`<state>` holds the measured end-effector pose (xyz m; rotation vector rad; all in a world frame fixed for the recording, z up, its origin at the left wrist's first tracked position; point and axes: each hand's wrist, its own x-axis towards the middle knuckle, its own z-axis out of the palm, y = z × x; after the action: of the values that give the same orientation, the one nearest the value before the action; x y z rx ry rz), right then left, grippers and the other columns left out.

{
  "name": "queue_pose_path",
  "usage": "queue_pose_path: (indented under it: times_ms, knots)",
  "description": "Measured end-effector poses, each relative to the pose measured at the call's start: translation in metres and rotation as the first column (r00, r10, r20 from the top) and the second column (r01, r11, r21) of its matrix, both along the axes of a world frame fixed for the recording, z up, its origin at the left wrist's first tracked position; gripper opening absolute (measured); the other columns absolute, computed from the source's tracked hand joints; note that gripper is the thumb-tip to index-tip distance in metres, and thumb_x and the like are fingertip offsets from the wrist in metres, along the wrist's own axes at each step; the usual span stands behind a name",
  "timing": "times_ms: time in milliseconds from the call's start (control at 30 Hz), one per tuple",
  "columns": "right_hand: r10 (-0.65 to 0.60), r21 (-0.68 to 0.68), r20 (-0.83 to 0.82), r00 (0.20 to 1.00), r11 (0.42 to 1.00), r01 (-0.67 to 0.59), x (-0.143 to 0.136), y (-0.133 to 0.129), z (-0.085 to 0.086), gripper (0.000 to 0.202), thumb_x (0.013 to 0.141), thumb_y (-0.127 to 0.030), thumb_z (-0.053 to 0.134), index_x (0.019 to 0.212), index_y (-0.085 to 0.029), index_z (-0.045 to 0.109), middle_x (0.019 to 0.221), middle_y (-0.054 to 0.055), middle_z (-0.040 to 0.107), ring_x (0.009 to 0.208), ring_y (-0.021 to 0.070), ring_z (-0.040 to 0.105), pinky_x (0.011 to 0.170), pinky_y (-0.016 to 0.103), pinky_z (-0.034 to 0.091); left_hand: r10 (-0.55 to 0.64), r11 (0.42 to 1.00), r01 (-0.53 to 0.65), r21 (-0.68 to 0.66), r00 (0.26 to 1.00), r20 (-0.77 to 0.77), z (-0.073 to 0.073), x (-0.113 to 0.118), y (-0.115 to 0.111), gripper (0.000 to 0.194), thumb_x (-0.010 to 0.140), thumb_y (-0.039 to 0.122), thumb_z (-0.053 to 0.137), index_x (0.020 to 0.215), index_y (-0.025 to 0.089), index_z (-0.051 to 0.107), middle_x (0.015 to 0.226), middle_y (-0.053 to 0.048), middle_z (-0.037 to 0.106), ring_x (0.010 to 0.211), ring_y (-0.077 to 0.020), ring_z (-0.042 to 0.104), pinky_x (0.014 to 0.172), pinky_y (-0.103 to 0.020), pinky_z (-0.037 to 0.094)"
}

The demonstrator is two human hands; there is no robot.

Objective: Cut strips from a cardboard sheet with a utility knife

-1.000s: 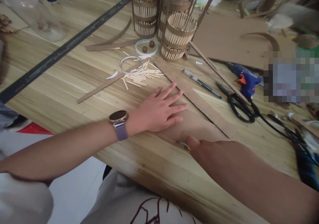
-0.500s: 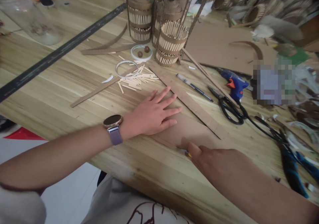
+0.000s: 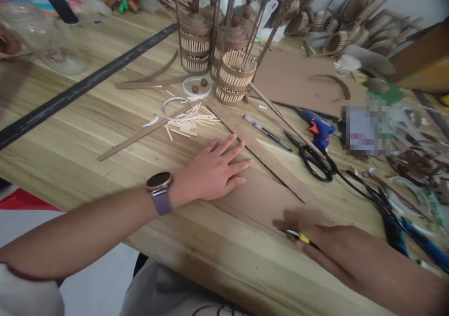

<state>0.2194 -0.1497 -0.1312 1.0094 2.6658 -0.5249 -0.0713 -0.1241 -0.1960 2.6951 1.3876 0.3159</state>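
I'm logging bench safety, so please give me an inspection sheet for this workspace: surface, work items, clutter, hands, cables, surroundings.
Surface: wooden tabletop, crowded toward the back and right.
Work items: cardboard sheet lying flat; cutter, blade by the sheet's near edge.
Clutter: loose sticks, pen, scissors, glue gun, scraps at right.
Hands: left hand spread on the sheet; right hand gripping the cutter, blurred.
Cables: dark cord, apparently from the glue gun; where it ends is unclear.
Surroundings: stick-and-cardboard baskets behind; apparently another person's hand at the left edge.

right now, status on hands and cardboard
Left hand spread on flat brown cardboard sheet. Right hand gripping yellow-and-black cutter at sheet's near edge. Long brown cardboard strip alongside.
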Motion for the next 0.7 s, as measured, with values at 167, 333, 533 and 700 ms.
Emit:
queue_pose_path:
  times_ms: [167,333,533,700]
  knots:
    - [-0.001,-0.013,0.037,0.999,1.0,0.002,-0.045,0.002,-0.001,0.035,0.1,-0.029,0.037,0.125,-0.022,0.06,0.1,0.008,0.078,0.084,0.0212,0.075,0.064,0.029,0.055,-0.002,1.0,0.002,0.029,1.0,-0.015,-0.001,0.0,0.0,0.052,0.105,0.046,0.033,0.15,0.022,0.045,0.16,-0.014,0.033,0.152,-0.0346,0.02,0.119,-0.054,0.022]
    - [0.065,0.027,0.189,0.98,0.997,-0.071,-0.096,0.0,0.0,0.025,0.099,-0.027,0.04,0.1,-0.018,0.063,0.068,0.005,0.073,0.063,0.022,0.072,0.049,0.028,0.039,0.008,0.999,-0.007,0.049,1.0,-0.023,-0.002,0.001,0.001,0.055,0.105,0.047,0.034,0.15,0.018,0.044,0.16,-0.013,0.033,0.151,-0.033,0.022,0.119,-0.052,0.023]
    - [0.099,0.083,0.223,0.97,0.989,-0.12,-0.104,0.006,-0.005,0.021,0.096,-0.023,0.046,0.108,-0.018,0.062,0.068,0.004,0.074,0.057,0.0196,0.07,0.044,0.027,0.029,0.005,1.0,-0.005,0.014,1.0,-0.028,0.0,0.002,0.001,0.055,0.104,0.046,0.036,0.15,0.016,0.043,0.161,-0.013,0.032,0.152,-0.032,0.021,0.12,-0.051,0.022]
    - [0.112,0.104,0.188,0.976,0.986,-0.133,-0.102,0.008,-0.007,0.019,0.096,-0.022,0.045,0.103,-0.018,0.062,0.062,0.002,0.07,0.051,0.016,0.066,0.044,0.025,0.029,0.013,1.0,-0.014,-0.012,0.999,-0.032,0.005,0.003,0.001,0.055,0.104,0.047,0.037,0.149,0.016,0.044,0.161,-0.012,0.032,0.152,-0.0314,0.019,0.121,-0.051,0.021]
